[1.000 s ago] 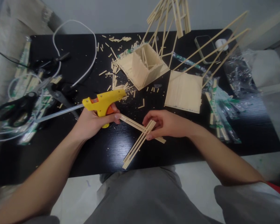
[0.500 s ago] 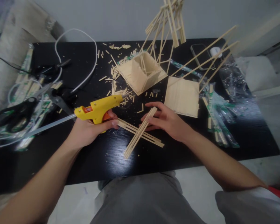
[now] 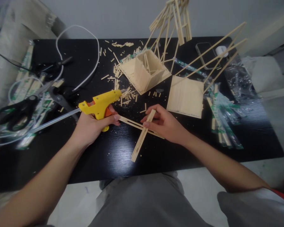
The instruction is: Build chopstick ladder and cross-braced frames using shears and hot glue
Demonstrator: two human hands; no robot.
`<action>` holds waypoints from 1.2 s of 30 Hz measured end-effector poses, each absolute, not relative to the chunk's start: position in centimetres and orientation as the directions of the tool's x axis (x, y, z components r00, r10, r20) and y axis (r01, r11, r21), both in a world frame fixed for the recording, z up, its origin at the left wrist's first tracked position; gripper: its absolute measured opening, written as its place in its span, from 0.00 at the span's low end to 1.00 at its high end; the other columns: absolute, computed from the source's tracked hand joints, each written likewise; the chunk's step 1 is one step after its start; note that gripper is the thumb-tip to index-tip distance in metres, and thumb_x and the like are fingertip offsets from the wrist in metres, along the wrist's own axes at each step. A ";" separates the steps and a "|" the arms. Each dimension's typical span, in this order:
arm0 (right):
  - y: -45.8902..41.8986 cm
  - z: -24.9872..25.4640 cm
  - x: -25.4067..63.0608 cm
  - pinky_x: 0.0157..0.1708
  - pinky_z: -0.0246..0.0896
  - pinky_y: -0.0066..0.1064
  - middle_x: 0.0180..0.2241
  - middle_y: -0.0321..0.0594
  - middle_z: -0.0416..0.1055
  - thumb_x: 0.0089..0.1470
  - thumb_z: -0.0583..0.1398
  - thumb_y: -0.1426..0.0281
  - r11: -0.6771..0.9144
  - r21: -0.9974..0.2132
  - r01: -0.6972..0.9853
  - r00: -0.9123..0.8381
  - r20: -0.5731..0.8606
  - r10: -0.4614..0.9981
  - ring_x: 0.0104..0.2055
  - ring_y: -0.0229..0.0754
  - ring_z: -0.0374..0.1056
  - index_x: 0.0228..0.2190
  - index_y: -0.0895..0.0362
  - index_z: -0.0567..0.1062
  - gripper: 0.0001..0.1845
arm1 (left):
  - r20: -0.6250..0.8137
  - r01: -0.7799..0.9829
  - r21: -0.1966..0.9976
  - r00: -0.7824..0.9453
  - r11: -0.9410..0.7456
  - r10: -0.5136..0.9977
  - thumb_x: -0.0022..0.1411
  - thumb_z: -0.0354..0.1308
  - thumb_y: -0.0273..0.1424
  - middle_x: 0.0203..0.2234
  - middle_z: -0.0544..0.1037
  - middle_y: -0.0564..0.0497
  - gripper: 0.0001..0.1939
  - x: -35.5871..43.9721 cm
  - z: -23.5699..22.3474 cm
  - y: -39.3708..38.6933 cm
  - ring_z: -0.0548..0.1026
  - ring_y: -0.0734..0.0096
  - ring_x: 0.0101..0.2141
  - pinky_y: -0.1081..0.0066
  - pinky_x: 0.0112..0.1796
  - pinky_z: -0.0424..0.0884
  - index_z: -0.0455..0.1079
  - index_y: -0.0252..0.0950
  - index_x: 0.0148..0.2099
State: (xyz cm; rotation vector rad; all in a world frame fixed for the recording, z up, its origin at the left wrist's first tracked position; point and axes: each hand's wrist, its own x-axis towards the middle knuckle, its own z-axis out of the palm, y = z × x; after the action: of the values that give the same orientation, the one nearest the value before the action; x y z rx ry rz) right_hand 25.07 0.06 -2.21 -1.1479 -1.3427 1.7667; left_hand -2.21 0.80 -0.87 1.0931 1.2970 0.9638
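My left hand (image 3: 94, 124) is closed round the grip of a yellow hot glue gun (image 3: 99, 103), whose nozzle points right. Between the same hand's thumb and fingers is the left end of a flat bundle of thin wooden sticks (image 3: 130, 122). A second stick bundle (image 3: 140, 143) lies crosswise over the first, slanting down toward the table's front edge. My right hand (image 3: 162, 123) pinches this upper bundle near the crossing, with its fingers partly hidden behind the sticks. A long clear glue stick (image 3: 59, 119) runs out of the gun's back.
Behind the hands stands a wooden box on a base (image 3: 144, 71), among scattered stick offcuts (image 3: 118, 74). To its right is a square wooden panel (image 3: 186, 96) with long sticks rising from it. Scissors (image 3: 16, 110) and pliers (image 3: 61, 99) lie left; wrapped sticks (image 3: 223, 126) and a phone (image 3: 207, 55) lie right.
The upper stick bundle has turned steeper and its lower end has shifted right. My right hand has moved slightly left and closed on it. The glue gun's nozzle has moved a little left and up.
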 end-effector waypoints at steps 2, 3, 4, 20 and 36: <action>0.1 -2.1 25.0 0.46 0.80 0.40 0.41 0.38 0.79 0.55 0.74 0.51 -0.273 -0.961 0.050 -0.402 -0.270 0.875 0.42 0.44 0.80 0.42 0.50 0.67 0.27 | -0.236 0.059 0.971 0.073 0.232 0.969 0.52 0.79 0.33 0.30 0.82 0.53 0.16 -2.2 -0.8 0.8 0.82 0.69 0.28 0.71 0.34 0.78 0.75 0.37 0.38; 0.1 -2.1 25.0 0.44 0.79 0.39 0.41 0.37 0.79 0.55 0.74 0.49 -0.281 -0.958 0.058 -0.395 -0.280 0.875 0.41 0.43 0.79 0.42 0.50 0.67 0.28 | -0.235 0.064 0.971 0.083 0.230 0.968 0.53 0.79 0.33 0.30 0.82 0.53 0.16 -2.2 -0.9 0.8 0.82 0.68 0.28 0.70 0.34 0.77 0.76 0.37 0.38; 0.1 -2.0 25.0 0.42 0.79 0.38 0.40 0.36 0.78 0.55 0.73 0.48 -0.294 -0.954 0.056 -0.389 -0.292 0.874 0.39 0.43 0.79 0.43 0.49 0.67 0.29 | -0.235 0.067 0.971 0.092 0.229 0.968 0.53 0.79 0.33 0.30 0.82 0.53 0.16 -2.2 -0.9 0.8 0.82 0.68 0.28 0.70 0.33 0.77 0.76 0.38 0.38; 0.0 -1.9 25.0 0.44 0.81 0.39 0.40 0.36 0.78 0.53 0.76 0.52 -0.250 -0.968 0.030 -0.401 -0.241 0.884 0.41 0.45 0.80 0.49 0.47 0.69 0.31 | -0.304 -0.002 0.953 0.040 0.304 0.952 0.48 0.81 0.33 0.27 0.81 0.54 0.17 -1.4 -1.1 0.6 0.81 0.67 0.26 0.69 0.31 0.78 0.77 0.38 0.35; 0.3 -1.9 25.4 0.56 0.79 0.49 0.40 0.36 0.82 0.48 0.78 0.64 -0.379 -0.926 -0.001 -0.494 -0.329 0.805 0.43 0.48 0.82 0.55 0.48 0.65 0.39 | -0.271 0.003 0.963 0.067 0.271 0.960 0.51 0.80 0.33 0.28 0.82 0.54 0.16 -1.3 -1.2 0.5 0.82 0.69 0.27 0.70 0.33 0.77 0.76 0.39 0.37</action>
State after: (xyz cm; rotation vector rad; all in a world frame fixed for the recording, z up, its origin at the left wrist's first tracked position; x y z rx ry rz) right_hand 25.36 0.27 -1.94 -1.1186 -1.2909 1.9237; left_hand -1.33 0.46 -1.20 1.0320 1.2733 0.9609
